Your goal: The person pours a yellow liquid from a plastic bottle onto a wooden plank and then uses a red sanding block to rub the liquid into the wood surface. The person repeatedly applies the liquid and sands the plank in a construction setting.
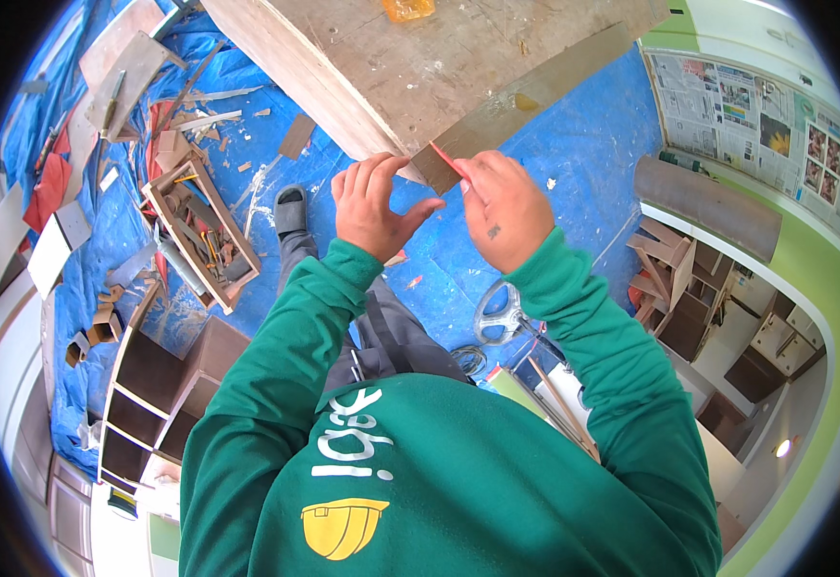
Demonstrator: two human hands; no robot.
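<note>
A thin red pencil point(447, 159) is pinched in my right hand point(506, 210), its tip at the near corner of a brown strip point(497, 123). This strip lies along the right edge of a large wooden worktop point(391, 82). Beside the same corner is my left hand point(377, 204), its fingers curved near the pale wood edge and its thumb stretched apart. Nothing shows in that hand. Whether its fingertips touch the wood is hard to tell.
An open wooden box of tools point(233, 269) stands on the blue tarp point(439, 288) at left, among offcuts and boards. An amber block point(407, 10) sits on the worktop. A grey wheel-shaped handle point(500, 313) is below my right hand. A brown roll point(708, 207) lies at right.
</note>
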